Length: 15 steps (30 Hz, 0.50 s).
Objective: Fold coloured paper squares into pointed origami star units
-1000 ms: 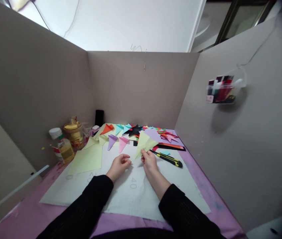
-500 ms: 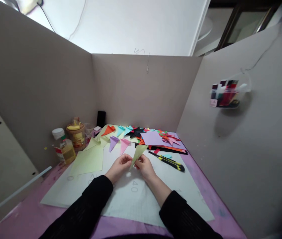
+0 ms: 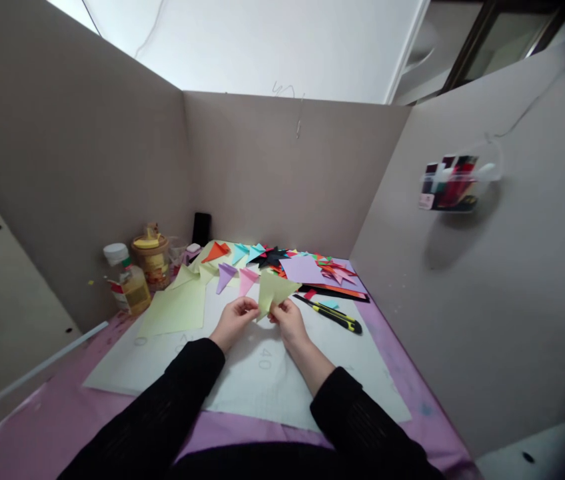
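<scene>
A folded piece of pale green paper [image 3: 275, 291] is held just above the white sheet, its broad face turned toward me. My right hand [image 3: 291, 324] pinches it at the lower edge, thumb and forefinger closed. My left hand [image 3: 235, 323] is closed too, its fingertips at the paper's lower left corner. Beyond my hands lie a folded purple paper [image 3: 226, 277] and a folded pink paper [image 3: 248, 281]. To the left is a flat pale green sheet [image 3: 175, 310]. A yellow and black utility knife [image 3: 335, 316] lies right of my right hand.
A glue bottle [image 3: 132, 287] and a brown tub [image 3: 152, 267] stand at the left, near a black phone [image 3: 201, 229]. Folded stars [image 3: 273, 257] and a lilac square [image 3: 302, 270] lie at the back. Grey panels [image 3: 287, 180] enclose the table; a plastic holder [image 3: 455, 183] hangs right.
The pale green folded paper has turned from a narrow, edge-on view to show a broad face. My hands stay close together around it. The camera view has shifted slightly.
</scene>
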Tool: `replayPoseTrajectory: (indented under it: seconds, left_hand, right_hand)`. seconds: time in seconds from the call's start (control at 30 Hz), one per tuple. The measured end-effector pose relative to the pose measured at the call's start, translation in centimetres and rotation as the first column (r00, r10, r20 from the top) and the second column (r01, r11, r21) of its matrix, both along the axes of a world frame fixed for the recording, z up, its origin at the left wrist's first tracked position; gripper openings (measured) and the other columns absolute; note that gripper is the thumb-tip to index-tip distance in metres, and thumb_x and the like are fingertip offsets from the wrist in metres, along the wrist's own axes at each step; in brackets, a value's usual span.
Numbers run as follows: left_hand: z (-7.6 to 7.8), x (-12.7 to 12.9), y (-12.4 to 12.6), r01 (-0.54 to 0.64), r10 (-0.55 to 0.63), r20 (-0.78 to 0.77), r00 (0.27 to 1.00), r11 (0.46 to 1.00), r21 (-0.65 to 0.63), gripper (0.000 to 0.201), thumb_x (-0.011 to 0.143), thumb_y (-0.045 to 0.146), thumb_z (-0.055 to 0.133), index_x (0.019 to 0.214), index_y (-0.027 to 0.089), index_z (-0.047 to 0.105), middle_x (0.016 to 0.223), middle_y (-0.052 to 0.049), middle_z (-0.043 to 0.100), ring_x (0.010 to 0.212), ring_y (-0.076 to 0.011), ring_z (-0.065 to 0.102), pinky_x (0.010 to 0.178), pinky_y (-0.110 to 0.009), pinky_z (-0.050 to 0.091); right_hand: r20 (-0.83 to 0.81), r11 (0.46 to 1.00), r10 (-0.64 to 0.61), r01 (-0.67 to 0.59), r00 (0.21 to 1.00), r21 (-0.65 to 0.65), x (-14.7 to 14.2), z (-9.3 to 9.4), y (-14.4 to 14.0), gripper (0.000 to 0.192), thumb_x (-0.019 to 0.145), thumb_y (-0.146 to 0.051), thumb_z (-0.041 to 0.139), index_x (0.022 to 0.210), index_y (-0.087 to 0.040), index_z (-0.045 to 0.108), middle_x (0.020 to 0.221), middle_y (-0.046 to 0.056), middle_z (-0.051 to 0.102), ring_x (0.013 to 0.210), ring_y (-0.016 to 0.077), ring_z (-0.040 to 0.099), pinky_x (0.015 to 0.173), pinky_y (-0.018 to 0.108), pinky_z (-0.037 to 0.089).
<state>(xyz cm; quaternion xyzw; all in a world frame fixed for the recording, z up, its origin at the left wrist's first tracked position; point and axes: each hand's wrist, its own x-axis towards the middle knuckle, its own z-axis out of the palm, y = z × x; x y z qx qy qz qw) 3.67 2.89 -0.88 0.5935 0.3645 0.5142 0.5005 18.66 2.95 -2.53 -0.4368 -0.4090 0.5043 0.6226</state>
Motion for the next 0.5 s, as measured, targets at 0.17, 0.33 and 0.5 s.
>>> replayPoseTrajectory:
  seconds: [0.17,0.33,0.5]
  left_hand:
    - [0.19,0.13,-0.1,-0.174,0.205,-0.152,0.967,0.966,0.191,0.015,0.067,0.026,0.068,0.076,0.017,0.06,0.074,-0.001,0.056,0.067,-0.0127,0.052,0.059,-0.022,0.041]
    - [0.39,0.16,-0.48,-0.158,0.263,-0.234,0.936,0.908,0.389,0.014,0.074,0.03,0.064,0.083,0.02,0.068,0.095,-0.007,0.056,0.089,-0.0192,0.054,0.069,-0.027,0.045]
    - [0.07,0.16,-0.6,-0.117,0.219,-0.223,0.95,0.911,0.395,0.021,0.068,0.031,0.07,0.086,0.022,0.071,0.11,-0.01,0.057,0.107,-0.0248,0.052,0.088,-0.036,0.043]
  right_hand:
    - [0.025,0.996,0.084,-0.084,0.996,0.026,-0.79,-0.22,-0.4,0.029,0.063,-0.037,0.07,0.076,-0.015,0.057,0.057,-0.003,0.057,0.052,0.0117,0.053,0.05,0.022,0.041]
    - [-0.032,0.997,0.075,-0.075,0.997,0.006,-1.04,-0.13,-0.47,0.028,0.063,-0.037,0.07,0.076,-0.015,0.057,0.056,-0.003,0.057,0.05,0.0109,0.051,0.05,0.022,0.039]
    - [-0.16,0.998,0.05,-0.054,0.986,-0.017,-0.95,0.46,-0.68,0.029,0.06,-0.036,0.072,0.075,-0.016,0.057,0.059,-0.003,0.057,0.049,0.0102,0.048,0.05,0.023,0.039]
